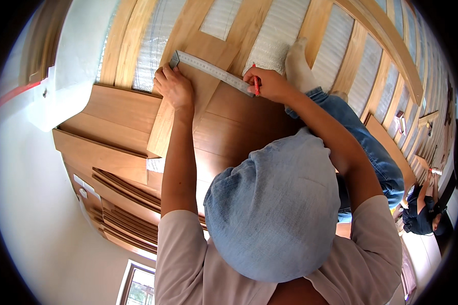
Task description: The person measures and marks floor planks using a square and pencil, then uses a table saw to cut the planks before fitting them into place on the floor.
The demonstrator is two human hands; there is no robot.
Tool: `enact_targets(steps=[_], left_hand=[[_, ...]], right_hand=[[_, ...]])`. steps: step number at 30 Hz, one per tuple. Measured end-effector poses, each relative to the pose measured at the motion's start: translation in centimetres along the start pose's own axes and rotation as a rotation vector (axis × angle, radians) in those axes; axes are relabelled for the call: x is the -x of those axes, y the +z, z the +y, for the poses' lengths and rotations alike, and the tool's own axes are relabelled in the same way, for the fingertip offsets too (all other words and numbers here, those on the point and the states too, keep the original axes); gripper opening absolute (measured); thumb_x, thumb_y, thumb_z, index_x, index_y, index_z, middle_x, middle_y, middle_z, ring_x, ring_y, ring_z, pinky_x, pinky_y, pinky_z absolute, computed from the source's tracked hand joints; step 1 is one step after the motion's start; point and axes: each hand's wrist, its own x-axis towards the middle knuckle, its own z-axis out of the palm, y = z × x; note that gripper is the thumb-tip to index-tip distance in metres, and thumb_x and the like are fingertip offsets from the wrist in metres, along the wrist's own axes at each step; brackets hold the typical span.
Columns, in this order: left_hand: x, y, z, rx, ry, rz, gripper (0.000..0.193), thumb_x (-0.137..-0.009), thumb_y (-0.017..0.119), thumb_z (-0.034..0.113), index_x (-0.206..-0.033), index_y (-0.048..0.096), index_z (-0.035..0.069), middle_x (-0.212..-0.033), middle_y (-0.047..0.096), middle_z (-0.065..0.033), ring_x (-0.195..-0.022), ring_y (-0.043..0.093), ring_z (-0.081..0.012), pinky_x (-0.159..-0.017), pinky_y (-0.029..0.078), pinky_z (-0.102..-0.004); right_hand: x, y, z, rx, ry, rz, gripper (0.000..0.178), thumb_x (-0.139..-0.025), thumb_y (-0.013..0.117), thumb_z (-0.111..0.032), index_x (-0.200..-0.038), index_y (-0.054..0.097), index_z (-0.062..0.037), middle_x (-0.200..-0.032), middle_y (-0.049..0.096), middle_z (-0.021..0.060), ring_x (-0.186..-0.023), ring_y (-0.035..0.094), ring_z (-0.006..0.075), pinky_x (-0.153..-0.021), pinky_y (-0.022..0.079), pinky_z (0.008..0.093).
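Hands (176, 89) (two), one ruler (213, 71), one pencil (257, 87)

Ruler (213, 72) silver-grey, fine dark tick marks along it, darker grey end piece; pencil (257, 87) bright red; plank (213, 48) under the ruler mid-brown, faint grain; floorboards (224, 132) deeper reddish brown with a pale sheen; slats (313, 30) light yellow-tan, streaky grain; sheeting (277, 38) silvery white, fine bubbly texture; stacked planks (127, 216) brown with dark edge lines; cap (275, 198) faded blue, denim weave; shirt (180, 244) plain greyish beige; jeans (376, 162) darker blue, lighter faded patches; wall (25, 168) white; co-worker's top (417, 216) black; strip (15, 96) at far left red.
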Motion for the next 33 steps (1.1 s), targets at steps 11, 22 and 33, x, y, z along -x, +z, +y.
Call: enact_targets(steps=[11, 22, 33], left_hand=[[-0.11, -0.04, -0.03, 0.020, 0.006, -0.015, 0.027, -0.096, 0.058, 0.010, -0.121, 0.058, 0.000, -0.119, 0.054, -0.0190, -0.112, 0.050, -0.0386, -0.099, 0.041, -0.0489], [-0.19, -0.34, 0.27, 0.017, -0.018, -0.069, 0.027, -0.098, 0.056, 0.012, -0.123, 0.056, 0.000, -0.120, 0.053, -0.0196, -0.113, 0.049, -0.0382, -0.100, 0.040, -0.0483], [-0.11, -0.37, 0.26, 0.029, 0.004, -0.046, 0.026, -0.098, 0.056, 0.010, -0.122, 0.056, -0.001, -0.120, 0.052, -0.0202, -0.113, 0.048, -0.0388, -0.100, 0.040, -0.0486]], right_hand=[[-0.27, -0.14, 0.33, -0.089, 0.022, -0.025, 0.026, -0.085, 0.077, -0.009, -0.107, 0.065, -0.0028, -0.084, 0.066, 0.0076, -0.078, 0.063, 0.0180, -0.074, 0.052, 0.0309], [-0.27, -0.39, 0.45, -0.086, 0.011, -0.045, 0.025, -0.086, 0.077, -0.009, -0.107, 0.065, -0.0041, -0.080, 0.064, 0.0058, -0.075, 0.060, 0.0163, -0.072, 0.050, 0.0305], [-0.27, -0.32, 0.48, -0.071, -0.017, -0.040, 0.024, -0.086, 0.076, -0.009, -0.107, 0.065, -0.0040, -0.081, 0.065, 0.0067, -0.076, 0.061, 0.0170, -0.072, 0.050, 0.0311]])
